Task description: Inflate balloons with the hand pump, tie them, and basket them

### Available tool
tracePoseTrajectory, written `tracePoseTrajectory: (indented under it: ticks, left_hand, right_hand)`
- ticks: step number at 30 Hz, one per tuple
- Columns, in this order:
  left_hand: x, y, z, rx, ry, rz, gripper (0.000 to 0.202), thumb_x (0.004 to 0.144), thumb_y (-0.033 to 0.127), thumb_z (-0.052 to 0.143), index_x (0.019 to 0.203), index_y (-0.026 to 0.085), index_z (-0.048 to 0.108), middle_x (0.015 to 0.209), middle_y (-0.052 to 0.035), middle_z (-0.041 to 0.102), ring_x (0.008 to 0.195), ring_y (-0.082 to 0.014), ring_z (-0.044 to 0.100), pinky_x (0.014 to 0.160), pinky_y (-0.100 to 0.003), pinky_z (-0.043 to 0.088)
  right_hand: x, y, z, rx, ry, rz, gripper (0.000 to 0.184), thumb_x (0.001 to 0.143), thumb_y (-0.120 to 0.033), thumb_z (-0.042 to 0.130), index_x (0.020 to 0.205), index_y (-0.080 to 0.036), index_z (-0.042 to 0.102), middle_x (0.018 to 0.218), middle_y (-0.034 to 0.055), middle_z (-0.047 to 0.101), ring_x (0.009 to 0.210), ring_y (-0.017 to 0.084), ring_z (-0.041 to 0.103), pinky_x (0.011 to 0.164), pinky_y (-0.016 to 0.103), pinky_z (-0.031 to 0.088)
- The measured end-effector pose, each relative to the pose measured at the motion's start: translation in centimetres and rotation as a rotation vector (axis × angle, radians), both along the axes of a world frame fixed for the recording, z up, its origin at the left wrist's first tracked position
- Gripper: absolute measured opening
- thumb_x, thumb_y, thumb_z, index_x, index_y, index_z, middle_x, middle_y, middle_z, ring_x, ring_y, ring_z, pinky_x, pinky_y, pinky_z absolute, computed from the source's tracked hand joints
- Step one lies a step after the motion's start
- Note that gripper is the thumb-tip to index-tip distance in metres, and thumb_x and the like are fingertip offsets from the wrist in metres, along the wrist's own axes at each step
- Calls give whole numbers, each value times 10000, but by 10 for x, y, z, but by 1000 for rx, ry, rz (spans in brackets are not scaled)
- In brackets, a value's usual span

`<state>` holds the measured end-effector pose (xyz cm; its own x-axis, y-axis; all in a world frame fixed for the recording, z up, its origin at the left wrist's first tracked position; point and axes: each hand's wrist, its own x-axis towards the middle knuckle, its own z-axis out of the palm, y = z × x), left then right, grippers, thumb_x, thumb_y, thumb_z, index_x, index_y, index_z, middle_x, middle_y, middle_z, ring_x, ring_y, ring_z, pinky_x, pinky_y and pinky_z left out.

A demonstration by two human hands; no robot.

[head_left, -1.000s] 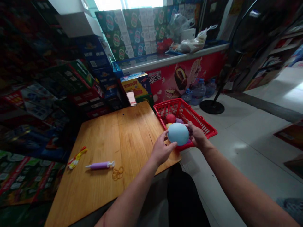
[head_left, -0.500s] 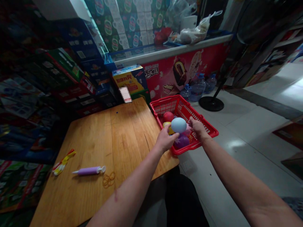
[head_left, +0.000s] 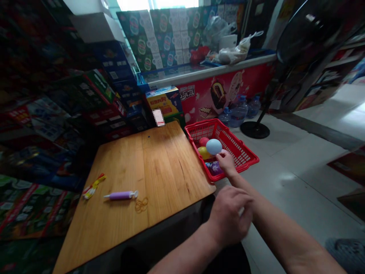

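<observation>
In the red basket (head_left: pixel 242 168), a light blue balloon (head_left: pixel 213 146) sits uppermost. My right hand (head_left: pixel 227 163) reaches over the basket's near side, thumb and finger pinched at the balloon's lower edge. Under and around it lie a red balloon (head_left: pixel 203 141), a yellow balloon (head_left: pixel 203 153) and a purple balloon (head_left: pixel 216 168) with a white pattern. My left hand (head_left: pixel 232 213) is drawn back in front of the basket, above my lap, its fingers curled closed. A small pale patch shows between those fingers; what it is, I cannot make out.
On the wooden table (head_left: pixel 159 163) lie a purple hand pump (head_left: pixel 121 195), several rubber bands (head_left: pixel 141 204) and some limp yellow and red balloons (head_left: pixel 95 186). Stacked boxes (head_left: pixel 99 91) line the left. Water bottles (head_left: pixel 238 114) and a standing fan (head_left: pixel 254 129) are beyond the basket.
My left hand has let go of the light blue balloon and pulled back toward me. My right hand has moved in to the balloon's lower edge. The view has shifted slightly.
</observation>
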<state>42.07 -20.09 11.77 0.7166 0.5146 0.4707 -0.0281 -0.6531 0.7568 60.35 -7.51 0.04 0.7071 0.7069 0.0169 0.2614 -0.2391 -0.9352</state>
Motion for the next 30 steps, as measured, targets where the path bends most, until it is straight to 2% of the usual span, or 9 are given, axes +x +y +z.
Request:
tracePoseTrajectory:
  ticks: [3,6,9,12,15,19,24,27,30]
  left_hand:
    - [-7,-50,12,63,-57,-101,166,816,218,612,954,167,687,1022,-60,728,982,-183,659,986,-339,444]
    - [-17,-84,16,77,-37,-209,177,805,319,639,870,161,685,940,-49,742,942,-159,675,954,-287,461]
    - [-34,-104,21,102,18,-143,211,785,372,641,818,168,682,862,-46,731,858,-166,680,921,-301,475]
    - [-60,-114,30,138,96,-23,149,751,311,623,765,169,666,758,-51,694,740,-175,658,831,-329,495]
    - [-90,-118,37,161,118,33,98,745,250,592,739,169,647,731,-50,669,694,-173,630,772,-337,494]
    - [-129,-115,35,161,129,109,85,749,199,575,776,161,647,793,-75,674,764,-200,630,814,-366,496]
    - [-183,-96,20,84,8,175,167,756,153,578,903,153,658,907,-92,697,881,-212,643,887,-377,493]
    - [-230,-64,6,-7,-22,264,194,803,132,555,958,172,665,934,-83,706,915,-211,645,863,-360,502]
    - [-294,-3,-12,-166,23,561,164,853,184,555,941,212,691,926,-64,712,904,-211,648,845,-358,504]
  right_hand:
    - [-36,-5,10,-17,-63,-8,343,722,-370,590,913,-115,716,917,146,727,848,250,658,819,348,476]
    - [-76,-11,24,-17,-113,25,353,744,-361,568,944,-112,719,945,160,725,870,264,661,830,361,477]
    - [-120,-21,36,-3,-151,85,358,756,-354,561,980,-126,720,982,154,723,923,265,655,869,357,468]
    - [-165,-31,41,1,-174,161,366,759,-349,564,999,-123,721,1010,156,719,959,268,651,890,359,462]
    - [-208,-39,40,-14,-190,226,349,766,-345,562,977,-120,728,1016,163,716,977,278,648,901,374,457]
    - [-258,-43,35,-39,-191,310,319,779,-335,561,970,-143,730,1004,135,724,967,257,655,899,357,461]
    - [-312,-42,33,-46,-176,433,296,795,-323,560,965,-148,728,1001,124,727,961,244,663,886,355,472]
    - [-336,-37,31,-36,-160,527,276,807,-317,559,954,-153,726,987,117,732,946,239,673,869,359,485]
    - [-353,-24,26,-24,-148,612,262,818,-311,563,956,-155,721,979,112,730,930,238,677,851,367,498]
